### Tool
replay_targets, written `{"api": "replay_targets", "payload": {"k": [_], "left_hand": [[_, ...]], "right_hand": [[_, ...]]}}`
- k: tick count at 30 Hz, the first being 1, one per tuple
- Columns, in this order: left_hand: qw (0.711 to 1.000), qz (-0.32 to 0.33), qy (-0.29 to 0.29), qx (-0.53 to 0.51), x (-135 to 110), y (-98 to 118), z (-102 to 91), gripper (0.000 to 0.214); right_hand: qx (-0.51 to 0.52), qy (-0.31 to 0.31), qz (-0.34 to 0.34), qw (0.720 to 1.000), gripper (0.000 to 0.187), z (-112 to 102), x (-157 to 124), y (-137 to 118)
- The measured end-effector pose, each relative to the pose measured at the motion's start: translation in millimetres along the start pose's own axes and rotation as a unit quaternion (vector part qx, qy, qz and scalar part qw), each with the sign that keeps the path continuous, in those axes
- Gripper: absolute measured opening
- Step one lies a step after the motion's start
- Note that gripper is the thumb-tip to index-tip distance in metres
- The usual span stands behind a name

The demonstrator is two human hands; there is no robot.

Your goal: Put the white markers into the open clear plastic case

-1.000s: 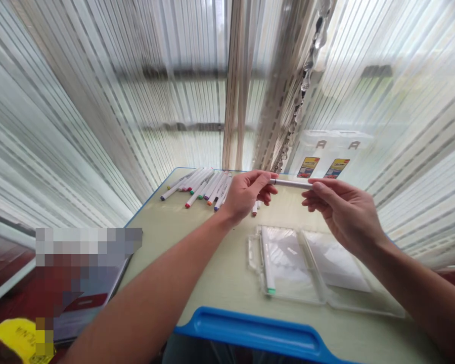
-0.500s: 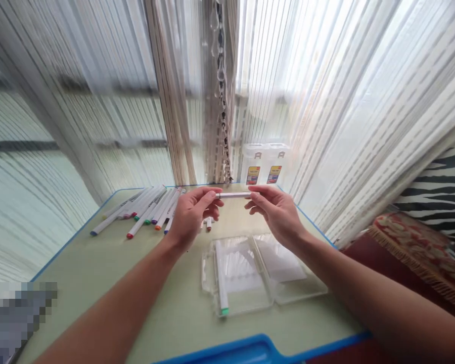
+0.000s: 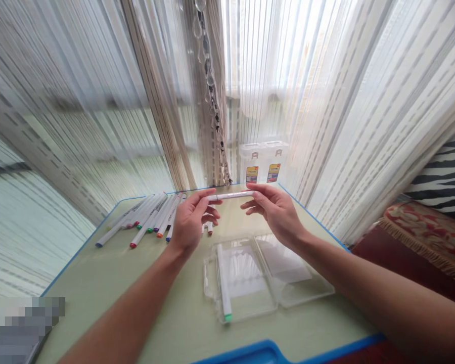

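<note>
A white marker (image 3: 233,195) is held level above the table, one end in each hand. My left hand (image 3: 189,218) pinches its left end between thumb and forefinger, with the other fingers curled loosely. At the right end, my right hand (image 3: 275,207) grips it the same way. Below lies an opened clear plastic case (image 3: 250,303), both halves flat on the table. Along the left wall of that case rests a green-ended marker (image 3: 224,283). Several white markers (image 3: 147,217) with coloured ends lie in a loose pile to the left, partly behind my left hand.
Two clear boxes (image 3: 264,164) with labels stand at the table's back edge, before the string curtains (image 3: 318,101). The pale green table (image 3: 136,288) has a blue rim and a blue recess at its front. A fringed patterned cover (image 3: 428,237) is at right.
The camera view has shifted and tilted slightly. Both hands still hold the marker; it now slants a little up to the right, and more of its left end shows.
</note>
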State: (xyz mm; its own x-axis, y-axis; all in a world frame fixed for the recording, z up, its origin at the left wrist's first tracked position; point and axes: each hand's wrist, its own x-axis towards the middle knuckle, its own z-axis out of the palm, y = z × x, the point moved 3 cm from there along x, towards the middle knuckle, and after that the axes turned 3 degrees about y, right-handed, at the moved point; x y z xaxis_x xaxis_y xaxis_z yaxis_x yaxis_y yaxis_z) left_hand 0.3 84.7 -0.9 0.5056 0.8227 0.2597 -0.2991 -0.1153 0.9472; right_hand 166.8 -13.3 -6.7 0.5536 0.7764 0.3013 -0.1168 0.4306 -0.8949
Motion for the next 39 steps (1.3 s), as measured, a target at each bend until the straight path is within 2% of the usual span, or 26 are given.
{"api": "replay_targets", "payload": {"k": [4,11,19,27,33,39], "left_hand": [[0.998,0.026,0.011,0.048,-1,1,0.3,0.034],[0.994,0.058,-0.008,0.092,-3,4,1.8,0.032],[0.991,0.037,-0.044,0.122,-12,7,12.9,0.027],[0.991,0.026,-0.084,0.106,-14,6,19.1,0.023],[0.995,0.018,-0.055,0.087,-10,7,13.6,0.025],[0.999,-0.025,-0.039,-0.022,-3,3,5.0,0.032]], "right_hand": [[-0.029,-0.008,-0.019,0.999,0.033,-1,0,2],[-0.058,-0.026,-0.041,0.997,0.031,-1,0,4],[-0.124,-0.051,-0.023,0.991,0.036,3,-10,-2],[-0.118,-0.071,0.024,0.990,0.038,7,-14,1],[-0.073,-0.048,0.036,0.996,0.031,4,-10,1],[-0.017,-0.032,0.055,0.998,0.028,3,-7,-1]]}}
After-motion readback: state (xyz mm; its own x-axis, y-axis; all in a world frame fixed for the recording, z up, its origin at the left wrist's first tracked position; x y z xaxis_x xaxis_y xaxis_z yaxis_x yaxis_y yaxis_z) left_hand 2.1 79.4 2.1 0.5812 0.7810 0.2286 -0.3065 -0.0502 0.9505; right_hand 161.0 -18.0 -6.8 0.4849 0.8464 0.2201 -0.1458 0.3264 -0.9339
